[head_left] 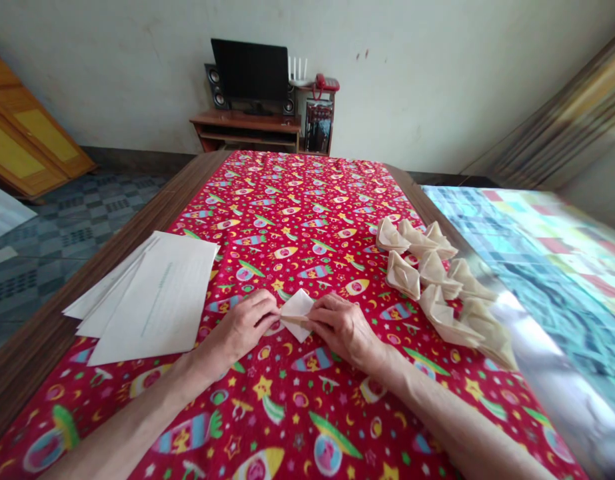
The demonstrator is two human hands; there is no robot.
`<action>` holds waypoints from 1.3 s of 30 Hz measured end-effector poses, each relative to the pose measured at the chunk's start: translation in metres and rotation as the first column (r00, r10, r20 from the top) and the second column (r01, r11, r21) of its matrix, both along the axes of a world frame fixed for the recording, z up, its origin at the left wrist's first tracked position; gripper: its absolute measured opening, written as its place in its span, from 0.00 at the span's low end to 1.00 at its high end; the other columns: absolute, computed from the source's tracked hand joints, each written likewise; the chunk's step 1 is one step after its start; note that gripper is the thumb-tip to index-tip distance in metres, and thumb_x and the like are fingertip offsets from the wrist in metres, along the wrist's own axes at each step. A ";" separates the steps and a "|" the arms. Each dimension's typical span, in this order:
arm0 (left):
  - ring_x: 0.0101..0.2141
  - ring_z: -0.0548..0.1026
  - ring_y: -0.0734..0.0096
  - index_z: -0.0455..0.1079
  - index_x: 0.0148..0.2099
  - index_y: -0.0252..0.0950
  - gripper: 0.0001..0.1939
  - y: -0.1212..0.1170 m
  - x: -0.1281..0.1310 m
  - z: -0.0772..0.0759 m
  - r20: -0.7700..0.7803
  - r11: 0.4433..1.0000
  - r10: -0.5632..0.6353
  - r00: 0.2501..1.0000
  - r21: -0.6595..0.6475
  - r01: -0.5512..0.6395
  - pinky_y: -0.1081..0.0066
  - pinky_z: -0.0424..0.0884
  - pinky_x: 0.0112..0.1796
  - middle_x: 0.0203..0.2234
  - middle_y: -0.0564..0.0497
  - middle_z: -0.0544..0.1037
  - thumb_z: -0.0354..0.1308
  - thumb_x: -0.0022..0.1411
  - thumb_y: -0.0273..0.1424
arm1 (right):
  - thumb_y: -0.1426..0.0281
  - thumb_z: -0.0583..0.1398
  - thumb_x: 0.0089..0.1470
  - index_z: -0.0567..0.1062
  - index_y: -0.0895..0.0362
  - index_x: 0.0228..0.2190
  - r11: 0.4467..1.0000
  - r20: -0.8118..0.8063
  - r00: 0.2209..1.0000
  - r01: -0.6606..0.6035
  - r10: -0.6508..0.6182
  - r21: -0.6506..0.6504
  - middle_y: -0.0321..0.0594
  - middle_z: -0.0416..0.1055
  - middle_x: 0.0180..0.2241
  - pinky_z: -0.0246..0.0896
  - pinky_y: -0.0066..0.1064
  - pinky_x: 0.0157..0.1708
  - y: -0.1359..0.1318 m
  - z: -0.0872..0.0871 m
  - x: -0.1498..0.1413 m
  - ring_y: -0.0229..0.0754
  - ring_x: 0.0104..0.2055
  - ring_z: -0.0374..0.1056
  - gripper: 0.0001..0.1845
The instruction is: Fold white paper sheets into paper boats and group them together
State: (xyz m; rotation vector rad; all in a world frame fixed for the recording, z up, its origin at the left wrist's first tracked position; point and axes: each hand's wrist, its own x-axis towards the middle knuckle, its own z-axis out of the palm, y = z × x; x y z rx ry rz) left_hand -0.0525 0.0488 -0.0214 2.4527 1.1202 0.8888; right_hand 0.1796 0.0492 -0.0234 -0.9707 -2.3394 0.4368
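A small white folded paper piece (298, 307), diamond-shaped with a crease across its middle, is held between both hands just above the red patterned cloth. My left hand (250, 320) pinches its left corner, fingers closed. On the opposite corner, my right hand (340, 328) grips with thumb and fingers pressed together. To the right lie several cream folded paper boats (440, 270) in uneven rows. A fanned stack of white paper sheets (170, 293) with faint green print rests at the left.
The red cloth (307, 220) covers a brown wooden table (180, 193). Beyond it, a monitor (252, 70) stands on a small desk (247, 123), with a red telephone (328, 83) beside it. A bed with a patterned sheet (527, 253) is at the right, a yellow cabinet (30, 127) at the left.
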 end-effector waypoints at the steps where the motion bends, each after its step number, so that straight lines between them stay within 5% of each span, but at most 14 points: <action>1: 0.32 0.71 0.75 0.68 0.32 0.35 0.06 0.001 0.000 0.000 0.027 0.999 0.024 0.999 -0.036 -0.023 0.76 0.68 0.34 0.30 0.53 0.70 0.53 0.63 0.23 | 0.67 0.56 0.59 0.76 0.55 0.31 0.999 -0.018 1.000 0.017 -0.018 -0.040 0.38 0.71 0.32 0.59 0.25 0.33 0.001 0.000 -0.001 0.36 0.33 0.66 0.09; 5: 0.28 0.69 0.77 0.68 0.29 0.35 0.06 0.003 0.002 -0.002 0.042 0.988 0.094 0.995 -0.129 -0.088 0.77 0.66 0.30 0.27 0.54 0.69 0.57 0.60 0.24 | 0.65 0.56 0.60 0.75 0.55 0.28 0.986 -0.022 0.994 0.105 -0.109 -0.128 0.35 0.71 0.28 0.57 0.23 0.31 0.004 0.002 -0.004 0.34 0.30 0.66 0.12; 13: 0.31 0.69 0.73 0.66 0.31 0.35 0.08 -0.002 0.006 -0.009 -0.017 0.982 0.145 0.989 -0.118 -0.146 0.73 0.65 0.35 0.29 0.52 0.67 0.51 0.64 0.26 | 0.63 0.58 0.57 0.73 0.55 0.25 0.945 0.078 0.949 0.312 -0.305 -0.102 0.34 0.71 0.27 0.51 0.24 0.27 0.008 0.004 -0.010 0.34 0.27 0.65 0.12; 20: 0.31 0.67 0.69 0.62 0.31 0.36 0.09 -0.008 0.017 0.002 -0.217 0.956 0.274 0.937 -0.043 -0.289 0.69 0.63 0.34 0.30 0.51 0.66 0.49 0.65 0.29 | 0.62 0.58 0.57 0.72 0.55 0.26 0.947 0.162 0.936 0.320 -0.312 -0.026 0.34 0.71 0.27 0.48 0.25 0.27 0.008 0.007 -0.012 0.34 0.28 0.65 0.11; 27: 0.29 0.68 0.70 0.62 0.29 0.36 0.09 -0.006 0.019 0.002 -0.242 0.944 0.318 0.916 -0.003 -0.329 0.70 0.64 0.31 0.28 0.52 0.66 0.53 0.63 0.30 | 0.63 0.57 0.57 0.70 0.56 0.27 0.953 0.186 0.938 0.302 -0.293 -0.019 0.35 0.70 0.28 0.51 0.25 0.30 0.009 0.006 -0.012 0.35 0.29 0.65 0.11; 31: 0.34 0.69 0.69 0.66 0.39 0.36 0.05 -0.007 0.019 0.001 -0.213 0.963 0.268 0.940 0.052 -0.263 0.68 0.67 0.36 0.33 0.51 0.69 0.51 0.65 0.30 | 0.63 0.57 0.57 0.70 0.56 0.27 0.949 0.208 0.928 0.315 -0.307 -0.005 0.35 0.71 0.28 0.51 0.25 0.30 0.008 0.007 -0.013 0.35 0.29 0.65 0.11; 39: 0.49 0.68 0.62 0.64 0.56 0.34 0.18 -0.017 0.022 0.004 -0.313 0.978 0.079 0.946 0.207 -0.013 0.60 0.66 0.49 0.48 0.45 0.72 0.46 0.65 0.22 | 0.62 0.56 0.58 0.71 0.56 0.28 0.945 0.235 0.918 0.326 -0.319 0.011 0.36 0.71 0.28 0.51 0.26 0.29 0.007 0.012 -0.014 0.36 0.29 0.67 0.12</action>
